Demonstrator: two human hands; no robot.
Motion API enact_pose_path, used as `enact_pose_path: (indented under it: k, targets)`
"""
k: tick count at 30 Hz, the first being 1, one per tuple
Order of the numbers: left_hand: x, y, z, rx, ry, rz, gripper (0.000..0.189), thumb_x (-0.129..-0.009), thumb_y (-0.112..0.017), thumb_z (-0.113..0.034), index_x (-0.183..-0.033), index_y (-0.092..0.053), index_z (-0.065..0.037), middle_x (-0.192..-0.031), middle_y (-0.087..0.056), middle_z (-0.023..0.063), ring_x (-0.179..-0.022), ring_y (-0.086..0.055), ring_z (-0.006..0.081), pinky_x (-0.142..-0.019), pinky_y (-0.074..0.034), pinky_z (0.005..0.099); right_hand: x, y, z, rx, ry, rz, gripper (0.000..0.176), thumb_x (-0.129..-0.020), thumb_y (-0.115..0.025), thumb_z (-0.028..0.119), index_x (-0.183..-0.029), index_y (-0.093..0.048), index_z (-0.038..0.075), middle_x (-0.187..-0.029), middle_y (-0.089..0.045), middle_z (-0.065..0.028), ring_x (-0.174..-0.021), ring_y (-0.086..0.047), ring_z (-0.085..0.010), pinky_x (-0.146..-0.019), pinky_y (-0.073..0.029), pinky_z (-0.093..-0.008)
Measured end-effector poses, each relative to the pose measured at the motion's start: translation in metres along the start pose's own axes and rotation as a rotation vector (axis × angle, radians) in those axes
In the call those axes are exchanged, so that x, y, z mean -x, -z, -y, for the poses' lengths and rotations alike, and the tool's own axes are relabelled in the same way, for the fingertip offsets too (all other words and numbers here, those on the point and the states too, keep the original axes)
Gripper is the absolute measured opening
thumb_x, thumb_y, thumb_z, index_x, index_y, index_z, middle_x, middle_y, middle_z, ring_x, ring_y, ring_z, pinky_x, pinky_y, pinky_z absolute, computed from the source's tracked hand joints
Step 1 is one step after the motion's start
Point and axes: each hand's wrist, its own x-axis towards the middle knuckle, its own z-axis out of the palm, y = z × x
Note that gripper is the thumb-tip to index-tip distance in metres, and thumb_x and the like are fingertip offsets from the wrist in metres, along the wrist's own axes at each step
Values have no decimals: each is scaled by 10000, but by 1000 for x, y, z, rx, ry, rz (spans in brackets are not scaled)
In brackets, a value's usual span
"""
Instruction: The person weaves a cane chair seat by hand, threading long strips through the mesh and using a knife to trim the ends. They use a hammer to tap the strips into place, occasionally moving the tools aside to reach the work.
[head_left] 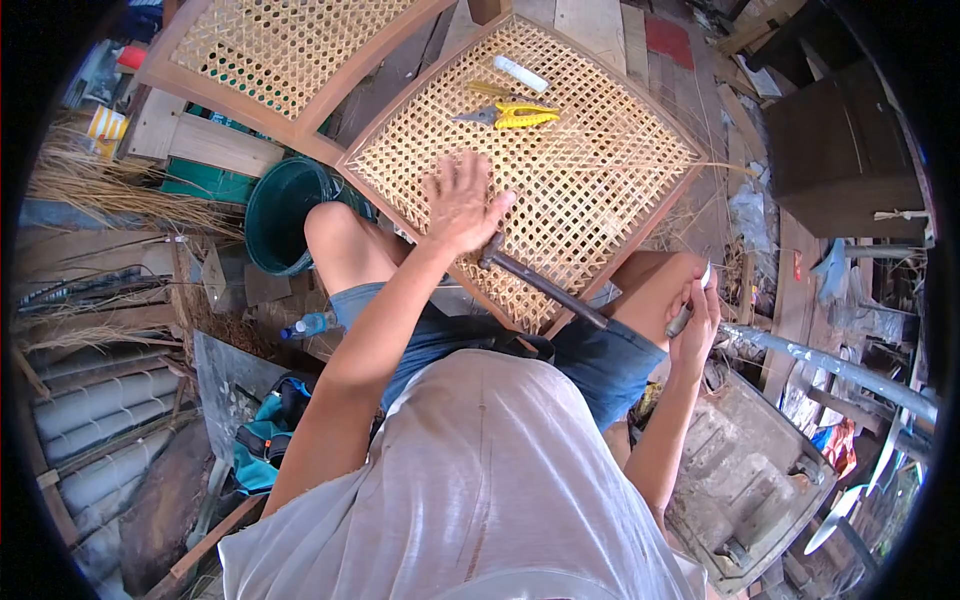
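Note:
My left hand (460, 205) lies with fingers spread on the woven cane seat (610, 190) of a wooden chair, near its front left side. Just beside its thumb is the head of a hammer (550, 287), whose dark handle runs over the seat's edge toward my lap. By my right knee, my right hand (693, 325) is closed around a small knife (707, 274), the blade pointing up and the handle end showing below the fingers. Farther up the seat rest yellow-handled pliers (510, 115) and a white tube (521, 73).
The caned chair back (275, 50) rises at upper left. Left of my knee stands a green bucket (287, 225), with bundled cane strands (110, 180) beyond it. A metal pipe (830, 368) and a grey moulded panel (745, 470) are on my right. Loose strands stick out past the seat's right corner.

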Motion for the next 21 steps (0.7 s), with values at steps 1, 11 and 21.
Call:
enact_pose_path:
  k: [1, 11, 21]
  targets:
    - [8, 5, -10, -40, -153, -3, 838, -1036, -233, -711, -1659, -218, -151, -1737, -134, 117, -1607, -91, 307, -1299, -114, 521, 0, 0, 0, 0, 0, 1, 193, -1067, -544, 119, -1229, -599, 32, -792, -547, -14, -559, -548, -105, -470, -445, -238]
    - [-38, -1, -111, 714, -498, -194, 468, -1108, -416, -371, -1430, -528, -51, -1422, -580, 213, -1314, -544, 417, -1139, -422, 518, -12, 0, 8, 124, -63, -24, 244, -1075, -569, 171, -1303, -597, 92, -769, -624, -9, -557, -588, -92, -477, -476, -222]
    - [-97, 54, -112, 1427, -262, -126, 304, -1008, -673, -400, -953, -746, -111, -866, -699, 35, -830, -644, 167, -856, -549, 388, -21, -36, 3, 523, -295, 352, 497, -1014, -604, 200, -1489, -560, 62, -858, -676, -32, -789, -631, -109, -692, -472, -240]
